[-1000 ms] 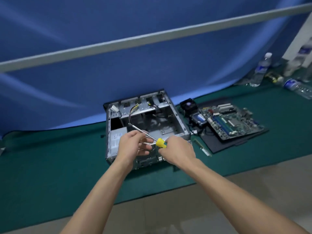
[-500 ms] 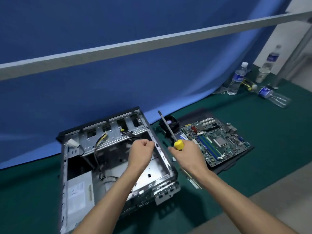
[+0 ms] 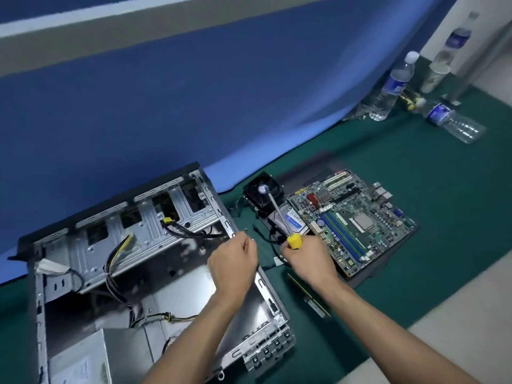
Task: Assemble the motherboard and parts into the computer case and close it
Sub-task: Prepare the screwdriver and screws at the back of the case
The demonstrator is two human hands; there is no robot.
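The open metal computer case (image 3: pixel 144 225) lies on the green mat, with loose cables and a grey power supply (image 3: pixel 77 361) inside. My left hand (image 3: pixel 235 259) is curled into a fist over the case's right wall, and nothing shows in it. To its right, my right hand (image 3: pixel 307 261) grips the yellow handle of a screwdriver (image 3: pixel 294 241), whose shaft points up and away over the black cooler fan (image 3: pixel 259 199). The motherboard (image 3: pixel 352 217) lies right of the case on a black panel (image 3: pixel 388 261). A hard drive (image 3: pixel 293 221) sits between fan and board.
A RAM stick (image 3: pixel 309 296) lies on the mat under my right forearm. Water bottles (image 3: pixel 393 87) and a paper cup (image 3: pixel 435 76) stand at the far right by the blue backdrop; another bottle (image 3: pixel 457 126) lies on its side. Pale floor borders the mat at the front right.
The view has moved closer and down toward the case. My left hand let go of the screwdriver shaft and closed into a fist. My right hand swung the screwdriver upright and toward the fan.
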